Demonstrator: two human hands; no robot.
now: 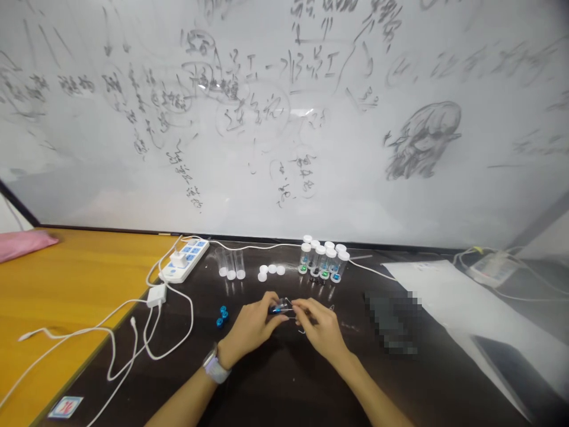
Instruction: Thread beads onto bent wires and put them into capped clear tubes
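My left hand (252, 327) and my right hand (320, 331) meet over the dark table (284, 379), both pinching a small clear vial (281, 308) that lies sideways with something blue inside. A watch sits on my left wrist. Two small blue binder clips (221, 315) lie left of my left hand. Thin wire clip handles (331, 308) rest just by my right hand. Behind the hands stand three empty clear vials (232, 265), a few loose white caps (271, 271), and a cluster of capped vials (323, 263) holding coloured clips.
A white power strip (185, 259) with a charger and looping white cables (133, 332) lies at the left. A white sheet (448, 296) covers the right. A written-on whiteboard (284, 118) stands behind. An orange tabletop (66, 296) adjoins on the left.
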